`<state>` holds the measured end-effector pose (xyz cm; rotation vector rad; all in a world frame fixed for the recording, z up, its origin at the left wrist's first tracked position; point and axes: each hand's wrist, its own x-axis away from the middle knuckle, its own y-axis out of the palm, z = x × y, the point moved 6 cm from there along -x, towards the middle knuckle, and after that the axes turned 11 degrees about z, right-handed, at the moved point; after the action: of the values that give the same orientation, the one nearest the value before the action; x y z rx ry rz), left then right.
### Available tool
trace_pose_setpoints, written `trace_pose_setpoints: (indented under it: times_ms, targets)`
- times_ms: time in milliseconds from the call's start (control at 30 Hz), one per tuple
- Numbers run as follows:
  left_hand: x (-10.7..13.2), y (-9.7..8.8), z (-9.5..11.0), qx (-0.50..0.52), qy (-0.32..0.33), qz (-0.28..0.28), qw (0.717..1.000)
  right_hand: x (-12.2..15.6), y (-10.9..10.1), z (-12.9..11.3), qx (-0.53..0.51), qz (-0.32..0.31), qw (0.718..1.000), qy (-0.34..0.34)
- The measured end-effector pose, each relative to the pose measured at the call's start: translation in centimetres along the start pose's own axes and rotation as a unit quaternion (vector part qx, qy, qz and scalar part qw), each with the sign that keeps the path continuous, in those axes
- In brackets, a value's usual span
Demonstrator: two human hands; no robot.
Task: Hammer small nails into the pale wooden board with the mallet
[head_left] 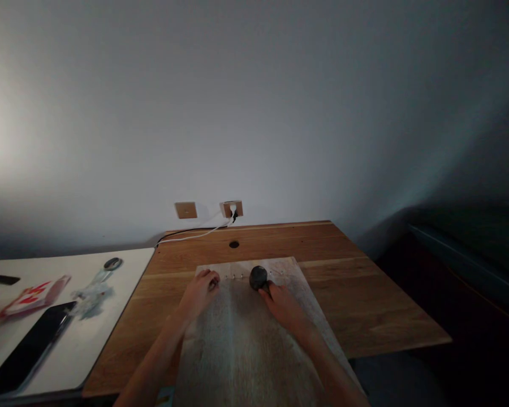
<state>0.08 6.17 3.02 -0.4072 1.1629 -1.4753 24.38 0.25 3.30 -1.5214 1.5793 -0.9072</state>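
A worn board (254,345) lies on the wooden table, pointing away from me. Several small shiny nail-like pieces (237,276) stand in a row near its far edge. My right hand (280,302) is closed around the short handle of a mallet (258,277), whose dark round head is over the board just right of that row. At the board's far left corner, my left hand (201,291) is curled with its fingertips together. Something small and dark shows at those fingertips, too small to name.
Left of the wooden table (352,294), a white table (89,339) holds a black phone (29,347), a red-and-white packet (36,295), crumpled clear plastic (92,297) and a tape roll (112,264). Cables (195,233) run along the wall to a socket (232,209).
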Motion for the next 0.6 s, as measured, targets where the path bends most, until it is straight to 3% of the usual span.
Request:
trace_pose_setpoints:
  times_ms: [133, 600]
  targets:
    - [-0.9, 0.2, -1.9, 0.069, -0.039, 0.008, 0.997, 0.3, -0.1, -0.2, 0.004, 0.003, 1.000, -0.003]
    - [-0.5, 0.6, -2.2, 0.119, -0.058, 0.083, 0.988, 0.3, -0.3, -0.4, 0.001, 0.010, 1.000, -0.004]
